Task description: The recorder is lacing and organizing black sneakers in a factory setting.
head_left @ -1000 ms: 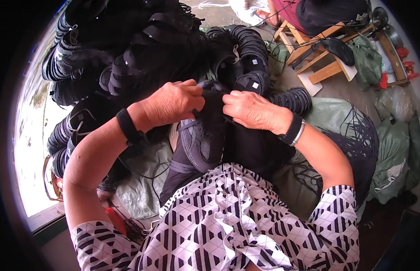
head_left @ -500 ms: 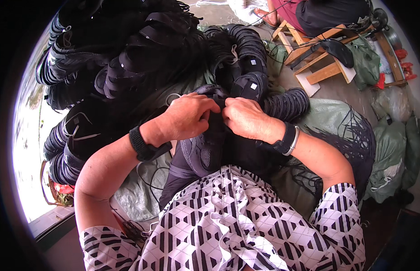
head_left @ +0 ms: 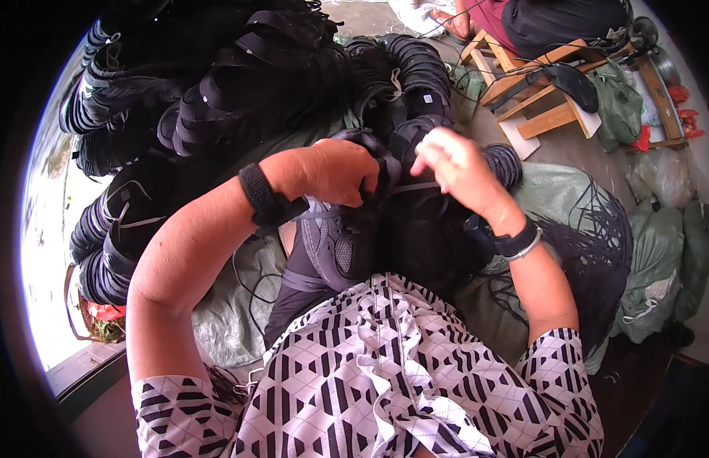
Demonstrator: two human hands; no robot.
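Observation:
On my lap lies a dark grey shoe upper (head_left: 335, 243) with a mesh patch and pale stitching. My left hand (head_left: 338, 172) is closed on its collar end, the fingertips partly hidden behind the hand. To the right, my right hand (head_left: 463, 172) is raised over the dark pieces, its fingers bent in and slightly blurred. Whatever it pinches is hidden. A thin light strand (head_left: 417, 186) runs across the dark material between my hands and passes beneath the right one. More dark shoe uppers (head_left: 423, 130) lie just beyond my hands.
Large heaps of bundled dark shoe uppers (head_left: 240, 84) rise ahead and left. A wooden stool (head_left: 549, 122) stands at the far right, near a seated person's legs (head_left: 553, 27). Dark cords (head_left: 583, 244) spread over a green sack (head_left: 553, 191) at my right.
My hands, close together before over the shoe upper, are now apart. The right hand has lifted and moved right; the left has shifted slightly right. A light strand now shows between them.

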